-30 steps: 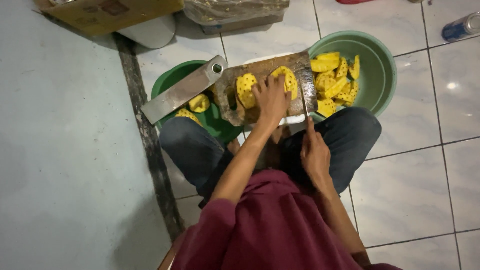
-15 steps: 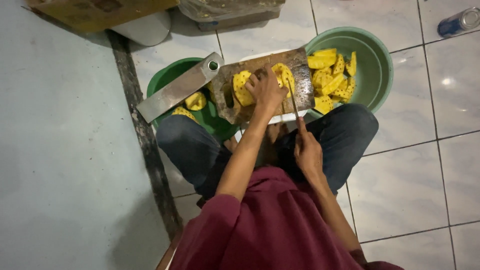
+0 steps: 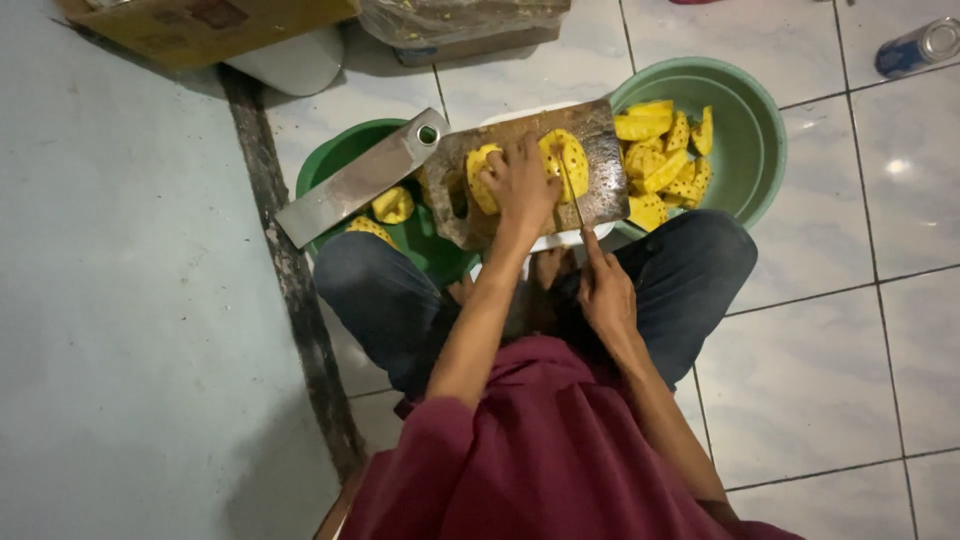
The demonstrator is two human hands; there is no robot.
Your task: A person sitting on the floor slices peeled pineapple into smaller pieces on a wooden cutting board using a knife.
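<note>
My left hand [image 3: 520, 185] presses flat on the peeled pineapple [image 3: 530, 165] lying on the wooden board [image 3: 600, 190] over my knees, while my right hand [image 3: 605, 295] is clamped on the knife [image 3: 572, 195], its blade standing in the fruit just right of my left fingers. Cut chunks [image 3: 665, 160] fill the pale green basin [image 3: 750, 120] at far right. A cleaver [image 3: 355, 185] rests across the dark green bowl [image 3: 345, 155] at left.

Left of board: a cleaver [image 3: 360, 178] lay across the dark green bowl [image 3: 335, 160], barring the way in.
Right of board: the pale green basin [image 3: 752, 120] stood open above its pineapple pieces [image 3: 665, 160].
Far right: bare tiled floor [image 3: 850, 330].
</note>
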